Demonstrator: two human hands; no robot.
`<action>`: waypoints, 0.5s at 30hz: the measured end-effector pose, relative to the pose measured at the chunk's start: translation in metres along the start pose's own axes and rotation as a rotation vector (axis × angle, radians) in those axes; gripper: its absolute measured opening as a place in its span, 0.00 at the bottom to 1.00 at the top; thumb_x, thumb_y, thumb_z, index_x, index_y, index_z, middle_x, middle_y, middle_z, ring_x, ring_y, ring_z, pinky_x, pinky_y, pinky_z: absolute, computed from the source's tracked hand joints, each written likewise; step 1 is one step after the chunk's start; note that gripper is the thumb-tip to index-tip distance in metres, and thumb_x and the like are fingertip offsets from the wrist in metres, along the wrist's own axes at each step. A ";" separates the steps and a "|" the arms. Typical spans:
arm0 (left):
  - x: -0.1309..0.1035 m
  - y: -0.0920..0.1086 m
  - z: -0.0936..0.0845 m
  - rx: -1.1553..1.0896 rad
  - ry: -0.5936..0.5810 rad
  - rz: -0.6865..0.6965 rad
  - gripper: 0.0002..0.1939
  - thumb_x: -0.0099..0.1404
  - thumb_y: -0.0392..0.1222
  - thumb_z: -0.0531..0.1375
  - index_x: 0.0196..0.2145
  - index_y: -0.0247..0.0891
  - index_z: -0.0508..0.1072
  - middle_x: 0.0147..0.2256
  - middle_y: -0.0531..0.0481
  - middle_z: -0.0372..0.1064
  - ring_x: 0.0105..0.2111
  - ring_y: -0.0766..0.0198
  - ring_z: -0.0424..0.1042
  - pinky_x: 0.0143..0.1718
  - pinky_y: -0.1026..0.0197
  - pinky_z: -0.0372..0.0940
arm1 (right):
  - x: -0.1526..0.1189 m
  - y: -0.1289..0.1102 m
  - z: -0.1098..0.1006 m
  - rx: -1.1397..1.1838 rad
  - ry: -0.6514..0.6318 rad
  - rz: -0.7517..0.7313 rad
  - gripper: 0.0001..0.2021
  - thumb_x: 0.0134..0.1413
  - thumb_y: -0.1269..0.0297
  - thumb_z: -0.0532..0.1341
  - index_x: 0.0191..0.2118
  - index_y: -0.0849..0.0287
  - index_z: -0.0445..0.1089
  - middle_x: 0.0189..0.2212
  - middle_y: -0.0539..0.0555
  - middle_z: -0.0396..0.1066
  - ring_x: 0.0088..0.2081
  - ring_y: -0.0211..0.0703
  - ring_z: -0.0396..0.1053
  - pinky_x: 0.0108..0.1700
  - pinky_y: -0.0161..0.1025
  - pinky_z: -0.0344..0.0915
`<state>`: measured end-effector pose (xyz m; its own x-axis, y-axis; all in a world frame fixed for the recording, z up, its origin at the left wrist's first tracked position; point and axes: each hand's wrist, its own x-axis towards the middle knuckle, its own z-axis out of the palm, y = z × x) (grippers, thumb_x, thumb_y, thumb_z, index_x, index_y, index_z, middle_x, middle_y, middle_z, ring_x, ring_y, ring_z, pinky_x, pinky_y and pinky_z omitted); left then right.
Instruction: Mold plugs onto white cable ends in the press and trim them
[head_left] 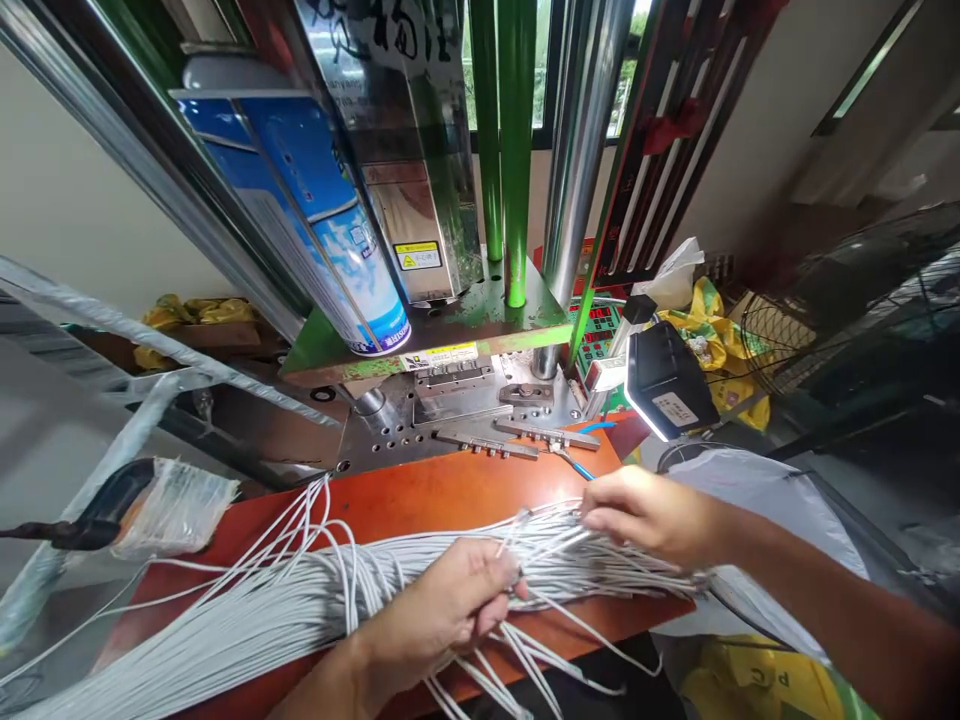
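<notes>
A large bundle of thin white cables [247, 620] lies across the orange-brown work surface. My left hand [469, 595] is closed above the bundle's middle, thumb pressed to the fingers around a white cable. To its right, my right hand [637, 512] pinches the end part of a white cable, which stretches between the two hands. Its exact tip is hidden by the fingers. Several loose cable ends [540, 660] hang below my left hand over the near edge. Beyond the hands lie two slotted metal bars [487, 445] and a blue-handled tool [574, 463].
A press with green columns [516, 150] and a drilled metal bed [382, 435] stands behind the surface. A blue spray can [330, 230] rests against it. A black lamp [667, 380] is at right; a plastic-wrapped handle [176, 505] juts in at left.
</notes>
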<state>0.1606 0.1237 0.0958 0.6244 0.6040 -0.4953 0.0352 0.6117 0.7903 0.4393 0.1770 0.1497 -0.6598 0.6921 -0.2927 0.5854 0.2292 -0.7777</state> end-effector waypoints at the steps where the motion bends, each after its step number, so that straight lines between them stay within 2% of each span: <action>1: -0.003 -0.006 -0.005 -0.037 0.035 -0.003 0.25 0.70 0.64 0.62 0.39 0.35 0.73 0.20 0.61 0.54 0.17 0.75 0.39 0.18 0.64 0.34 | -0.005 0.007 -0.006 0.008 -0.012 0.013 0.14 0.68 0.62 0.57 0.30 0.59 0.68 0.25 0.48 0.65 0.28 0.37 0.61 0.31 0.34 0.57; 3: -0.011 -0.018 -0.012 -0.042 0.090 0.000 0.24 0.67 0.62 0.67 0.41 0.36 0.72 0.22 0.62 0.54 0.18 0.76 0.41 0.19 0.66 0.35 | -0.015 0.020 -0.016 0.025 -0.049 0.024 0.15 0.68 0.62 0.56 0.27 0.58 0.64 0.25 0.47 0.62 0.29 0.37 0.59 0.32 0.34 0.55; 6: -0.019 -0.025 -0.016 0.068 0.136 -0.005 0.26 0.66 0.64 0.66 0.40 0.36 0.71 0.24 0.57 0.64 0.16 0.76 0.53 0.18 0.68 0.43 | -0.027 0.026 -0.023 -0.013 -0.068 0.010 0.15 0.68 0.64 0.57 0.27 0.58 0.65 0.25 0.47 0.62 0.29 0.38 0.58 0.34 0.35 0.55; 8: -0.019 -0.020 -0.015 0.126 0.222 0.004 0.29 0.67 0.68 0.61 0.36 0.35 0.72 0.26 0.50 0.72 0.17 0.71 0.64 0.19 0.67 0.53 | -0.033 0.021 -0.021 -0.074 -0.069 -0.014 0.13 0.66 0.67 0.58 0.27 0.58 0.67 0.25 0.47 0.64 0.29 0.38 0.59 0.34 0.35 0.55; 11: -0.011 0.001 -0.008 0.147 0.347 0.092 0.30 0.66 0.69 0.62 0.34 0.34 0.75 0.32 0.43 0.78 0.29 0.61 0.78 0.31 0.62 0.69 | -0.030 0.001 -0.005 -0.069 -0.246 -0.085 0.09 0.61 0.72 0.61 0.28 0.57 0.71 0.24 0.46 0.68 0.28 0.36 0.62 0.32 0.34 0.55; 13: 0.000 0.014 -0.001 0.137 0.282 0.112 0.28 0.65 0.66 0.65 0.36 0.33 0.77 0.36 0.40 0.80 0.36 0.57 0.80 0.40 0.60 0.72 | -0.016 -0.013 0.014 -0.082 -0.292 -0.148 0.09 0.59 0.73 0.63 0.28 0.56 0.73 0.23 0.45 0.69 0.26 0.35 0.62 0.30 0.34 0.54; 14: 0.006 0.019 0.003 0.116 0.225 0.110 0.27 0.65 0.65 0.65 0.36 0.33 0.78 0.37 0.40 0.80 0.37 0.57 0.80 0.42 0.59 0.72 | -0.004 -0.018 0.023 -0.118 -0.231 -0.171 0.10 0.59 0.74 0.63 0.27 0.56 0.73 0.22 0.45 0.68 0.24 0.35 0.61 0.29 0.34 0.53; 15: 0.012 0.021 0.006 0.078 0.184 0.109 0.27 0.65 0.64 0.66 0.37 0.33 0.78 0.37 0.40 0.79 0.37 0.57 0.79 0.42 0.59 0.73 | 0.009 -0.020 0.031 -0.165 -0.100 -0.177 0.11 0.59 0.77 0.62 0.27 0.57 0.73 0.22 0.45 0.69 0.24 0.35 0.61 0.29 0.34 0.53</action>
<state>0.1732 0.1407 0.1090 0.4753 0.7514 -0.4577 0.0403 0.5011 0.8645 0.4074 0.1574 0.1453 -0.7974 0.5618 -0.2201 0.5200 0.4547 -0.7231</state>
